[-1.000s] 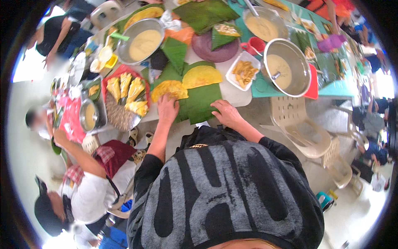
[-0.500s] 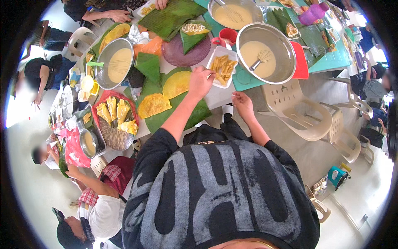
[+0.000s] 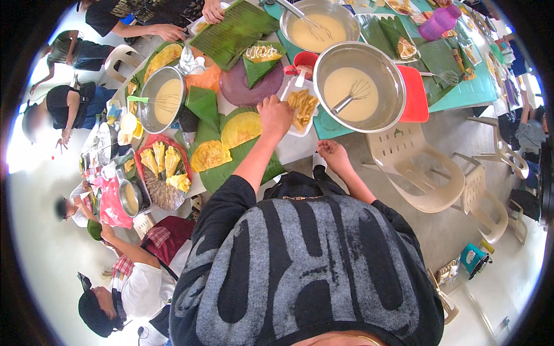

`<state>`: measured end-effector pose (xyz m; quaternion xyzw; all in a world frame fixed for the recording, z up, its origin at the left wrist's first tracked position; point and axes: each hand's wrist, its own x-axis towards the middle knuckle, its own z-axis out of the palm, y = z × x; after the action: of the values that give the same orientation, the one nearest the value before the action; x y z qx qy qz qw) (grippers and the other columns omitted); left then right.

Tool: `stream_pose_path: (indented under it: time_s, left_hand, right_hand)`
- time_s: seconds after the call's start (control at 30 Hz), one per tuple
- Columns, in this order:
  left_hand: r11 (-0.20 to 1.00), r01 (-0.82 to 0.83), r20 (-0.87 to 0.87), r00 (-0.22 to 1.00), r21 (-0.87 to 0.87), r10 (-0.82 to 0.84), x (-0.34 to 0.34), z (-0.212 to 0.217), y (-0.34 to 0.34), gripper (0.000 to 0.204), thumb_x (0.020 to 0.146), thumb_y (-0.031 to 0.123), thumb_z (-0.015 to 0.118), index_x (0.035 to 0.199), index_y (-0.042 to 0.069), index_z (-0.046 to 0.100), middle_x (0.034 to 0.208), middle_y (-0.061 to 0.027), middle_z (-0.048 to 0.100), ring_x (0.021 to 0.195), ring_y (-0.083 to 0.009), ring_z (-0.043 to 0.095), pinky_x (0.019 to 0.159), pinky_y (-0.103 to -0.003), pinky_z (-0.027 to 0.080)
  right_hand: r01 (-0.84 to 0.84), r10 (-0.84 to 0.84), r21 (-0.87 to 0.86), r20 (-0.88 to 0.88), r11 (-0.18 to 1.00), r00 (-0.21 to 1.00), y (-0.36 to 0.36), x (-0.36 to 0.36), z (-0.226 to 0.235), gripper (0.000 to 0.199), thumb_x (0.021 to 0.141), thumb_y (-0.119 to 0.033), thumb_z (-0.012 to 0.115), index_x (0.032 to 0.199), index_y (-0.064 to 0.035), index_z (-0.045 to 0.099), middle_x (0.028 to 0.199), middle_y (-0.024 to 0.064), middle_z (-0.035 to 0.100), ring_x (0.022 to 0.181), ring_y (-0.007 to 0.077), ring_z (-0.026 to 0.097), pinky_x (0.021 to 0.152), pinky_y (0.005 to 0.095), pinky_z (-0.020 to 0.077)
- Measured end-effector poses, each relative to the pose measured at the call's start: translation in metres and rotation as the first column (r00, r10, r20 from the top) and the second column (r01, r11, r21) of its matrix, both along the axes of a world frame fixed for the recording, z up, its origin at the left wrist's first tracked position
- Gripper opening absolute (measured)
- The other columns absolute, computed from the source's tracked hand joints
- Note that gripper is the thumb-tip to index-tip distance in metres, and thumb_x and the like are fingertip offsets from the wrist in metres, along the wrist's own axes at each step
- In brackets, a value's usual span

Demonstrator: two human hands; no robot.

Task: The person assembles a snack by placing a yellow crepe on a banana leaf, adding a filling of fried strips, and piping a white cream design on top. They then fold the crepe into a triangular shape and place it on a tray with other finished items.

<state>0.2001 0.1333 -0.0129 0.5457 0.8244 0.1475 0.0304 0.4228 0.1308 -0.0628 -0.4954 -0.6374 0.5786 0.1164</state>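
Observation:
My left hand [image 3: 275, 119] is at the left edge of a white tray [image 3: 309, 128] holding several golden-brown strips [image 3: 302, 108]. Its fingers are bent and closed, and what they hold, if anything, is hidden. Below the tray, apart from it, my right hand [image 3: 333, 155] hovers with fingers curled together; I cannot make out anything in them. To the left of my left hand, a yellow folded crepe [image 3: 241, 129] and a browner one [image 3: 211, 156] lie on a banana leaf [image 3: 254, 166]. A purple plate [image 3: 234, 92] beyond bears a filled, drizzled crepe in a leaf cone [image 3: 258, 68].
Steel bowls of pale batter with whisks stand at right [image 3: 398, 95], far side [image 3: 349, 17] and left [image 3: 182, 98]. A red measuring cup [image 3: 302, 60] sits beside the tray. Rolled yellow crepes [image 3: 171, 160] fill a plate at left. Beige chairs [image 3: 412, 144] stand at right; another person's hand [image 3: 213, 11] is opposite.
My left hand has turned, its knuckles now more on top at the tray's left edge. The whole view has shifted slightly. My right hand stays curled below the tray.

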Motion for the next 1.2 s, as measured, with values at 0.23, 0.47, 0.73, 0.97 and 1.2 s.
stream_pose_path:
  time_s: [0.23, 0.47, 0.73, 0.97, 1.2]
  left_hand:
    - [0.991, -0.012, -0.042, 0.999, -0.134, 0.006, 0.009, 0.005, 0.008, 0.021, 0.072, 0.025, 0.064, 0.074, 0.005, 0.07, 0.09, -0.0128, 0.056, 0.093, -0.0284, 0.051, 0.08, -0.044, 0.034]
    - [0.982, -0.003, -0.07, 0.998, -0.191, -0.011, 0.0, -0.001, 0.013, 0.019, 0.072, 0.024, 0.065, 0.074, 0.006, 0.07, 0.089, -0.0116, 0.058, 0.091, -0.0286, 0.053, 0.08, -0.044, 0.034]
    - [0.984, 0.012, -0.012, 1.0, -0.176, -0.014, -0.004, 0.002, 0.016, 0.02, 0.071, 0.027, 0.067, 0.077, 0.008, 0.07, 0.089, -0.0108, 0.057, 0.091, -0.0282, 0.053, 0.081, -0.044, 0.035]
    - [0.996, 0.007, 0.005, 1.0, -0.094, -0.006, 0.007, 0.009, 0.021, 0.03, 0.069, 0.028, 0.069, 0.093, 0.011, 0.068, 0.093, -0.0101, 0.052, 0.094, -0.0277, 0.051, 0.08, -0.044, 0.036]
    - [0.95, 0.123, -0.007, 0.991, -0.289, -0.13, -0.002, 0.017, 0.035, 0.046, 0.064, 0.027, 0.071, 0.109, 0.021, 0.065, 0.094, -0.0084, 0.051, 0.097, -0.0274, 0.05, 0.081, -0.041, 0.035]
  right_hand:
    - [-0.032, 0.031, -0.025, -0.051, 0.999, 0.998, 0.012, 0.006, 0.0, 0.028, 0.078, -0.021, 0.066, 0.098, -0.0023, 0.063, 0.08, 0.0131, 0.065, 0.072, 0.023, 0.063, 0.069, 0.0328, 0.0493]
    - [-0.054, 0.051, -0.045, -0.077, 0.998, 0.996, 0.013, 0.009, -0.006, 0.028, 0.078, -0.02, 0.066, 0.098, -0.0011, 0.062, 0.082, 0.0131, 0.065, 0.073, 0.0207, 0.063, 0.069, 0.0312, 0.0494]
    - [-0.084, 0.082, -0.022, -0.081, 0.996, 0.993, 0.018, 0.006, -0.002, 0.028, 0.079, -0.021, 0.065, 0.098, -0.0007, 0.062, 0.083, 0.014, 0.065, 0.074, 0.0204, 0.064, 0.068, 0.0313, 0.0502]
    - [-0.091, 0.089, -0.052, -0.044, 0.994, 0.995, 0.019, 0.005, 0.01, 0.03, 0.08, -0.022, 0.065, 0.101, -0.0012, 0.062, 0.084, 0.0142, 0.065, 0.076, 0.0207, 0.064, 0.071, 0.0308, 0.05]
    - [-0.086, 0.083, -0.065, -0.046, 0.994, 0.995, 0.02, 0.004, 0.014, 0.03, 0.079, -0.021, 0.066, 0.103, -0.0022, 0.062, 0.083, 0.012, 0.066, 0.075, 0.0187, 0.063, 0.071, 0.0296, 0.0494]
